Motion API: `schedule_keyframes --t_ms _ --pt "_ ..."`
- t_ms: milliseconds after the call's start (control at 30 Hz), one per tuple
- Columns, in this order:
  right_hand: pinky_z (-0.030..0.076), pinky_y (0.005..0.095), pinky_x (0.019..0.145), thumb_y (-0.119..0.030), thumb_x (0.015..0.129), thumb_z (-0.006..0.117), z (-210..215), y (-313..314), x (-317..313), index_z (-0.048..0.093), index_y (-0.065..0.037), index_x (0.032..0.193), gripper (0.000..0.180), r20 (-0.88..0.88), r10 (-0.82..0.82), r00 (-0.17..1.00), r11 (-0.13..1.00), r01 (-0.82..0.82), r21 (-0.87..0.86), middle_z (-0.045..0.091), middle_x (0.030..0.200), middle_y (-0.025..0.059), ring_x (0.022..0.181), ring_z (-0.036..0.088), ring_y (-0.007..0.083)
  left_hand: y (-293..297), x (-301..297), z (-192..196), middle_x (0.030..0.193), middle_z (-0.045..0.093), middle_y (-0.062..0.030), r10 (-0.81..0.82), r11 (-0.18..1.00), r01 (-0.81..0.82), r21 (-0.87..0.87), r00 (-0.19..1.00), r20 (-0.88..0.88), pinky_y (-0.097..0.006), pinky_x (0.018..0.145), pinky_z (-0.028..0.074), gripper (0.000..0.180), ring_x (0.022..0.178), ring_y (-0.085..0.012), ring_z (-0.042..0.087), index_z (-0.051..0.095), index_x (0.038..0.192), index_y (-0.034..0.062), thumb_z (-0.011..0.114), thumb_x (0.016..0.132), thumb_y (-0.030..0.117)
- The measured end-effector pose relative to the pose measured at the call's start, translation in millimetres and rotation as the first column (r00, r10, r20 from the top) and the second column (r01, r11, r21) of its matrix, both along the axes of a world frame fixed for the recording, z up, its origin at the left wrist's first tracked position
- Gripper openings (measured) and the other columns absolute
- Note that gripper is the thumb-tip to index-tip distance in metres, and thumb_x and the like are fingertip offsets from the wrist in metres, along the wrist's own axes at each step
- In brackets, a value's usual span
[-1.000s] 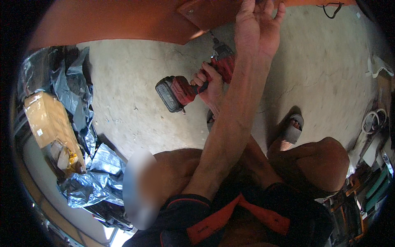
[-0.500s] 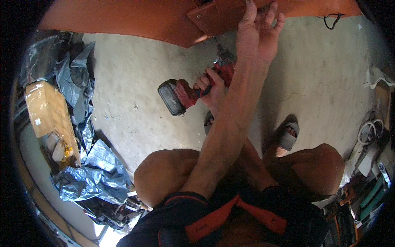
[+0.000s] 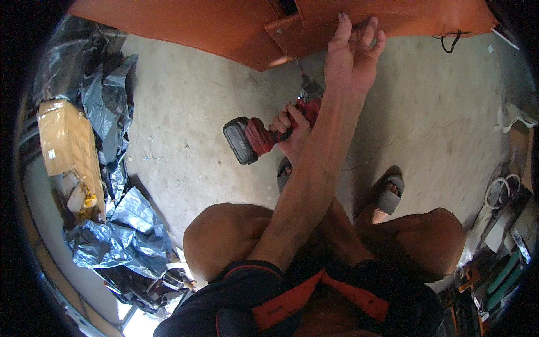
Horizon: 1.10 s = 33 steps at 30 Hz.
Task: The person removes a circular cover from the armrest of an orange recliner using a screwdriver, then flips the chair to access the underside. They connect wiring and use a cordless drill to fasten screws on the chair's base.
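Note:
My right hand [image 3: 289, 126] grips the handle of a red and black cordless drill [image 3: 252, 137]. The drill's battery points left and its bit angles up to the edge of an orange panel [image 3: 213, 28] at the top. My left hand [image 3: 353, 50] reaches across above the drill, its fingers spread flat against a smaller orange plate [image 3: 292, 31] that overlaps the panel. My left forearm hides most of my right forearm. I am squatting, with both knees below the hands.
Crumpled grey plastic sheeting [image 3: 120, 224] and a yellow-brown wrapped package [image 3: 67, 146] lie at the left. My sandalled feet [image 3: 388, 196] stand on the concrete floor [image 3: 185, 112]. Tools and coiled cable [image 3: 499, 191] crowd the right edge. A black cord [image 3: 449, 42] hangs off the panel.
The view has tilted slightly, showing more of the orange panel. Both hands and the drill sit a little lower in the picture, and their grips are unchanged.

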State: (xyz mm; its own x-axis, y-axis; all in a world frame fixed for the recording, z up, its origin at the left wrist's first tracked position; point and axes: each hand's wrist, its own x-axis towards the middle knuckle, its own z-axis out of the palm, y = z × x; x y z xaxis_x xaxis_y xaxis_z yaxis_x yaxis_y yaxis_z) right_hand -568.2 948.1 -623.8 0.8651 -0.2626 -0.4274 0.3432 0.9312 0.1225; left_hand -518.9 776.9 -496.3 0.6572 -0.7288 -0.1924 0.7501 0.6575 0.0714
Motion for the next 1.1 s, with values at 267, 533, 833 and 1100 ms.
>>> schedule_keyframes --t_ms 267,533,833,1100 --pt "0.04 0.0348 0.068 -0.021 0.105 0.058 -11.8 -0.4 -22.6 0.061 -0.014 0.091 0.016 0.055 0.042 0.998 0.999 -0.041 -0.025 0.045 0.064 -0.0029 0.062 0.045 0.0135 -2.3 0.0 -3.1 0.113 0.062 -0.0047 0.007 1.0 -0.007 0.002 1.0 -0.024 -0.049 0.099 0.047 0.029 0.12 -0.0251 0.059 0.061 0.121 0.0138 0.07 0.099 0.03" --pt "0.039 0.0317 0.067 -0.021 0.104 0.06 -12.2 7.9 -64.6 0.061 -0.015 0.091 0.015 0.043 0.173 0.984 0.978 -0.166 -0.128 0.044 0.064 -0.0032 0.062 0.044 0.013 -8.0 -9.9 7.3 0.109 0.06 -0.0072 0.11 0.985 -0.096 0.145 0.989 -0.094 -0.055 0.101 0.045 0.029 0.116 -0.0328 0.06 0.06 0.119 0.0104 0.068 0.1 0.03" --pt "0.035 0.0286 0.06 -0.017 0.1 0.062 53.1 12.1 -19.8 0.053 -0.015 0.085 0.018 -0.024 0.042 0.999 0.914 -0.048 -0.404 0.04 0.061 -0.0042 0.057 0.038 0.0099 -24.8 -5.2 5.4 0.122 0.049 -0.0024 0.054 0.979 -0.031 0.2 0.992 -0.114 -0.047 0.102 0.039 0.047 0.121 -0.0229 0.046 0.05 0.133 0.0186 0.073 0.095 0.034" --pt "0.033 0.0283 0.056 -0.018 0.101 0.061 82.9 -7.1 5.6 0.053 -0.013 0.087 0.017 -0.173 -0.104 0.979 0.672 -0.058 -0.738 0.041 0.062 -0.0044 0.055 0.037 0.0083 -33.0 5.3 13.8 0.117 0.048 -0.0038 0.026 0.981 0.012 0.194 0.982 -0.189 -0.047 0.098 0.039 0.038 0.11 -0.0216 0.046 0.051 0.123 0.014 0.068 0.091 0.025"
